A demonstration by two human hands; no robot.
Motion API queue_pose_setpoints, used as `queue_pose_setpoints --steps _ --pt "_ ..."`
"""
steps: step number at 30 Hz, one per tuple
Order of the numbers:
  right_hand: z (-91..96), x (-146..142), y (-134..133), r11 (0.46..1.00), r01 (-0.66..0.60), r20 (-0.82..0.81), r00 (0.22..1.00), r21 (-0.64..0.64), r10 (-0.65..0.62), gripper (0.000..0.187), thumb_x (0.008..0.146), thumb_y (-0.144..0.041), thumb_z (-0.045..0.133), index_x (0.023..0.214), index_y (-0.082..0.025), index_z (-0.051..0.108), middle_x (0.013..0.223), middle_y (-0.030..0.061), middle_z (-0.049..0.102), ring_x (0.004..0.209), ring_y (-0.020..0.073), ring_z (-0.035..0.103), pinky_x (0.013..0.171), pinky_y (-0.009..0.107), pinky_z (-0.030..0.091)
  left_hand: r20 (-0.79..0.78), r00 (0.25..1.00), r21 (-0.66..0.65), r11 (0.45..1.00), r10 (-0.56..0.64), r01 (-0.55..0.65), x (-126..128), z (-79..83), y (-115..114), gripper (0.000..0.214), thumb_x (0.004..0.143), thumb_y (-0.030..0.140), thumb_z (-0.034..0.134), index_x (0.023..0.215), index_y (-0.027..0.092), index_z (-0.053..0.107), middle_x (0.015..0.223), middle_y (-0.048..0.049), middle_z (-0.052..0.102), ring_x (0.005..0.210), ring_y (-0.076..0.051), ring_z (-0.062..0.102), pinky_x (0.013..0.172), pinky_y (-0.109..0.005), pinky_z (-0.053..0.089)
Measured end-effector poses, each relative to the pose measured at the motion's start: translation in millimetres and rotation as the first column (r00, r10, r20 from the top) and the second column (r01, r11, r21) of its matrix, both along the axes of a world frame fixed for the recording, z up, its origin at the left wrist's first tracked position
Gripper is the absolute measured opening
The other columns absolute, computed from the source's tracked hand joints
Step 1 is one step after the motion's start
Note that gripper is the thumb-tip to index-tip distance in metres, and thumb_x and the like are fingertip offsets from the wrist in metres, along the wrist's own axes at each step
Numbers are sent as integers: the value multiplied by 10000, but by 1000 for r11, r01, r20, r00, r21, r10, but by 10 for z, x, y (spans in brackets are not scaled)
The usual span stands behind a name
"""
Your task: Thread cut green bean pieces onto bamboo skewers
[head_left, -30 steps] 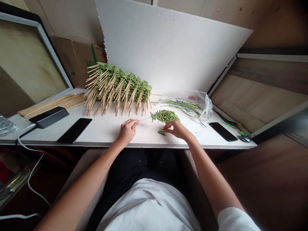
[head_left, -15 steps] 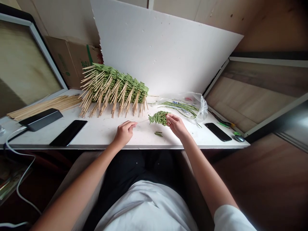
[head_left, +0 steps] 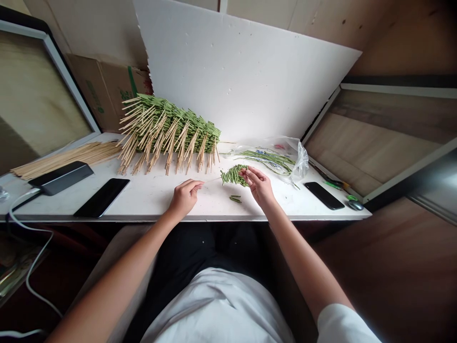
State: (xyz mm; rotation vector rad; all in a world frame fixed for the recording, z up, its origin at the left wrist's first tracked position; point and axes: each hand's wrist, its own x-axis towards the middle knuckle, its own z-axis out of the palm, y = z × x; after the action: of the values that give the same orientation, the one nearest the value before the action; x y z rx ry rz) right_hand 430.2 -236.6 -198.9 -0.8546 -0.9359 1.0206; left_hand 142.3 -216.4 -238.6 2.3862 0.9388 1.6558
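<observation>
My left hand (head_left: 183, 196) pinches the near end of a thin bamboo skewer (head_left: 213, 180) that points right across the white table (head_left: 150, 195). Short green bean pieces (head_left: 233, 175) are bunched on the skewer's far end. My right hand (head_left: 260, 185) is closed in a pinch at that bunch, fingertips touching the green pieces. Two or three loose green pieces (head_left: 234, 198) lie on the table just below the bunch, between both hands.
A big stack of finished green skewers (head_left: 167, 130) lies at the back, bare skewers (head_left: 64, 158) to its left. A plastic bag of long beans (head_left: 274, 158) sits right. Two phones (head_left: 102, 197) (head_left: 324, 195), a black adapter (head_left: 60, 177) and a white foam board (head_left: 243, 71) surround them.
My right hand rose from the loose pieces on the table to the bunch on the skewer and slid slightly left along it. The left hand has kept its grip.
</observation>
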Motion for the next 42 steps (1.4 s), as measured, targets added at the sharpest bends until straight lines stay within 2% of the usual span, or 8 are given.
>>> queue_pose_setpoints --steps 4,10,16,24,32,42 --pt "-34 -31 0 999 -23 21 1000 -34 23 398 684 -459 941 974 -239 781 1037 60 812 1066 267 764 1001 390 609 6 1000 -10 1000 7 -7 -2 -5 3 234 997 116 537 1024 166 764 874 -64 774 794 -181 727 746 -283 571" --pt "-74 -77 1 999 -15 12 1000 -43 16 400 700 -480 936 979 -240 777 1047 67 816 1111 257 750 1002 379 615 8 1000 0 1000 -2 2 1 -5 5 239 985 100 538 1019 166 765 874 -68 772 797 -188 729 752 -293 578" --pt "-74 -89 -9 999 -33 9 999 -35 33 358 734 -497 909 957 -241 794 1031 55 815 1051 232 758 976 358 616 -4 1000 10 1000 -7 7 -1 -1 0 244 988 97 533 1016 166 765 864 -67 766 794 -192 728 754 -300 578" --pt "-65 -111 -20 999 0 26 1000 -33 1 364 713 -494 919 948 -245 796 1035 63 816 1101 266 745 964 381 617 -3 1000 1 1000 -8 8 -5 -23 11 248 978 87 537 1022 170 767 869 -67 770 793 -193 731 753 -300 581" --pt "-83 -125 -15 999 7 33 999 -54 -5 348 750 -513 888 965 -255 796 1091 56 810 1116 258 744 952 359 634 1 1000 -4 1000 -9 9 -2 -28 15 252 980 94 536 1027 179 769 864 -64 769 798 -196 732 759 -310 588" --pt "-72 -132 -26 998 18 23 1000 -56 -17 369 714 -493 908 952 -236 790 1088 72 807 1132 268 735 991 376 612 -2 1000 -2 1000 -24 24 5 -15 7 266 977 86 521 1019 176 768 872 -73 770 800 -199 735 750 -318 595"
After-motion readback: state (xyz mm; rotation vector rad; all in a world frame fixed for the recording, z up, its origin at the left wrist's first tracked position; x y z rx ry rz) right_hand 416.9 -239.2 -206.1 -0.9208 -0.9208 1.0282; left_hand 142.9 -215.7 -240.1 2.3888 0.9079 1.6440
